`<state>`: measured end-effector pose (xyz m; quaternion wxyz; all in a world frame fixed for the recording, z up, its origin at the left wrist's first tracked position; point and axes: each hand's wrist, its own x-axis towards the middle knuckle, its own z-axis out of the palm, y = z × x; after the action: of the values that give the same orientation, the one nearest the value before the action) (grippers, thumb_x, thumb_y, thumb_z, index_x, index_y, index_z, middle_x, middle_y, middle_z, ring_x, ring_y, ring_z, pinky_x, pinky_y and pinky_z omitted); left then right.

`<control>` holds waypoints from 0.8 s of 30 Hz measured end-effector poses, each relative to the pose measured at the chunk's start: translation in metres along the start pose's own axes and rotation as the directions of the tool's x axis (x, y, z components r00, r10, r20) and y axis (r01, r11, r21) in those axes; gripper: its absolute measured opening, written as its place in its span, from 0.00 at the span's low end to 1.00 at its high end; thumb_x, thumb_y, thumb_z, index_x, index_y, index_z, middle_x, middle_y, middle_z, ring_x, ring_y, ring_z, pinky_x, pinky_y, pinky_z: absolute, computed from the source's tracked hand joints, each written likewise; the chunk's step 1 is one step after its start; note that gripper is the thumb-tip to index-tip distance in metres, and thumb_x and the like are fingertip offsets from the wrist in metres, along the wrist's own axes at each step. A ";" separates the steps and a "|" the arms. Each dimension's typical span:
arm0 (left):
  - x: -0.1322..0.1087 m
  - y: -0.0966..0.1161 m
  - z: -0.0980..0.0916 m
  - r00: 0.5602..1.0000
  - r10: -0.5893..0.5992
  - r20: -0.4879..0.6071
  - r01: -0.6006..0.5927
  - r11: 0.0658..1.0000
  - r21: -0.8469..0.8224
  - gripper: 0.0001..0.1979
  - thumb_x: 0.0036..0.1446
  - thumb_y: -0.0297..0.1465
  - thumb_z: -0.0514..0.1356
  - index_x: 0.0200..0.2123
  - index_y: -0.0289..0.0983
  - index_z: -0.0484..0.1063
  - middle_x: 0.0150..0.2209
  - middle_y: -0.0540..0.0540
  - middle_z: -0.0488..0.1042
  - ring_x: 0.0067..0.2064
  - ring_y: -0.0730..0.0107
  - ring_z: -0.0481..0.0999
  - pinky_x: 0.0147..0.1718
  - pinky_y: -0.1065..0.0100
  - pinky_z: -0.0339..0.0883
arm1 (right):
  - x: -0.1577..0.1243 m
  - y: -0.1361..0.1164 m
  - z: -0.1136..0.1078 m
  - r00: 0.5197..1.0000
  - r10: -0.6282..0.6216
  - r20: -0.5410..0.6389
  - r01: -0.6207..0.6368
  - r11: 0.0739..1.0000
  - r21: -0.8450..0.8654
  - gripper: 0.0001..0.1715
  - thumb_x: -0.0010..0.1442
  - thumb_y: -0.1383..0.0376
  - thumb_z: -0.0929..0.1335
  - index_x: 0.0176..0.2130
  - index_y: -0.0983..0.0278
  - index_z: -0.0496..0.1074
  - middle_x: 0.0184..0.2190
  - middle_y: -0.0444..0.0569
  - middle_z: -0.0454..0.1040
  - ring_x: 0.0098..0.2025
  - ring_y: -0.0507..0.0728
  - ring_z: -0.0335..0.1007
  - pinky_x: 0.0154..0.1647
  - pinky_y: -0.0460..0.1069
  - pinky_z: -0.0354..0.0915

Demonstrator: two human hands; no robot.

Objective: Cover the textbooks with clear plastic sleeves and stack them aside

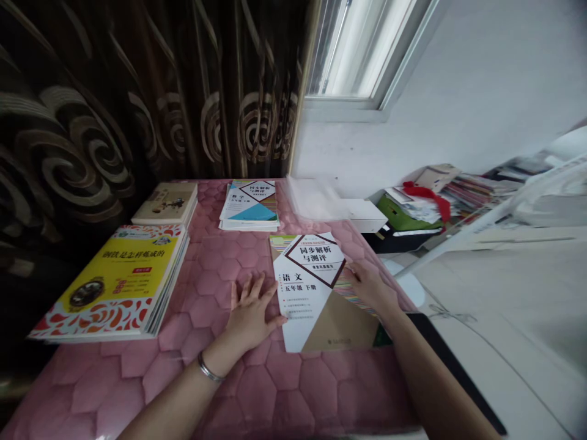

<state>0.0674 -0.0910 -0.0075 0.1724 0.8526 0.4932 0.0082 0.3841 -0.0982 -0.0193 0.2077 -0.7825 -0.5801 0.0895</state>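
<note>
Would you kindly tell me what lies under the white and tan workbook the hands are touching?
The white and tan workbook lies on the pink quilted cover. A colourful striped edge peeks out beneath the right hand; anything further underneath is hidden.

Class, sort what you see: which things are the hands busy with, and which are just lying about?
In hand: left hand, right hand, white workbook.
Lying about: yellow book stack, teal workbook, beige book, floor clutter.

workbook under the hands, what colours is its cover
White, with a tan triangle and a striped band, seen in the head view: workbook, left hand, right hand.
</note>
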 end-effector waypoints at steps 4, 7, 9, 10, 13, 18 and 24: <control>0.000 0.000 0.002 1.000 -0.003 -0.005 0.003 1.000 0.007 0.39 0.55 0.56 0.55 0.67 0.55 0.49 0.72 0.47 0.42 0.71 0.46 0.38 0.63 0.34 0.26 | -0.003 -0.003 -0.006 0.999 0.040 0.031 -0.039 0.998 -0.040 0.13 0.64 0.61 0.60 0.35 0.62 0.71 0.33 0.49 0.75 0.36 0.57 0.71 0.33 0.47 0.62; 0.000 -0.001 0.003 1.000 0.001 -0.025 -0.001 1.000 0.000 0.40 0.55 0.58 0.54 0.67 0.55 0.49 0.71 0.47 0.43 0.71 0.45 0.38 0.63 0.34 0.27 | -0.004 -0.006 -0.007 0.997 0.065 0.039 -0.062 0.995 -0.083 0.15 0.65 0.60 0.60 0.38 0.63 0.72 0.35 0.50 0.76 0.36 0.57 0.72 0.33 0.47 0.62; 0.000 -0.002 0.005 0.999 0.003 -0.039 -0.003 1.000 -0.003 0.40 0.54 0.58 0.54 0.67 0.55 0.50 0.71 0.47 0.43 0.71 0.45 0.38 0.63 0.34 0.26 | -0.004 -0.007 -0.006 0.997 0.063 0.051 -0.056 0.991 -0.120 0.16 0.66 0.61 0.59 0.42 0.64 0.72 0.38 0.52 0.77 0.39 0.58 0.73 0.35 0.47 0.63; 0.000 -0.002 0.006 0.999 0.002 -0.042 -0.003 1.000 -0.006 0.40 0.54 0.59 0.54 0.67 0.55 0.50 0.71 0.47 0.43 0.71 0.45 0.38 0.63 0.34 0.26 | -0.004 -0.007 -0.006 0.996 0.075 0.058 -0.066 0.987 -0.146 0.18 0.66 0.60 0.59 0.45 0.64 0.72 0.40 0.53 0.77 0.41 0.59 0.73 0.36 0.48 0.63; 0.001 -0.004 0.009 0.999 0.003 -0.048 -0.004 1.000 -0.022 0.40 0.53 0.60 0.53 0.67 0.56 0.49 0.72 0.47 0.42 0.71 0.46 0.38 0.63 0.35 0.25 | -0.006 -0.011 -0.005 0.982 0.165 0.090 -0.139 0.961 -0.239 0.23 0.67 0.57 0.57 0.54 0.62 0.70 0.47 0.55 0.76 0.44 0.63 0.74 0.37 0.51 0.64; 0.002 -0.007 0.013 0.998 0.004 -0.066 -0.006 1.000 -0.026 0.41 0.53 0.60 0.53 0.67 0.58 0.47 0.72 0.48 0.42 0.71 0.46 0.37 0.63 0.34 0.25 | -0.011 -0.021 -0.007 0.967 0.240 0.088 -0.204 0.930 -0.305 0.25 0.68 0.55 0.56 0.57 0.58 0.68 0.51 0.56 0.75 0.45 0.65 0.75 0.38 0.53 0.66; 0.002 -0.007 0.016 0.998 -0.001 -0.058 0.000 1.000 -0.021 0.40 0.55 0.60 0.51 0.67 0.57 0.47 0.72 0.49 0.42 0.71 0.46 0.37 0.63 0.34 0.25 | -0.011 -0.017 -0.001 0.968 0.244 0.051 -0.220 0.935 -0.279 0.24 0.68 0.57 0.56 0.56 0.59 0.69 0.48 0.55 0.76 0.41 0.64 0.76 0.36 0.52 0.66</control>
<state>0.0655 -0.0903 -0.0246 0.1668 0.8501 0.4980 0.0380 0.3659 -0.1041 -0.0124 0.0617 -0.8620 -0.4988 0.0664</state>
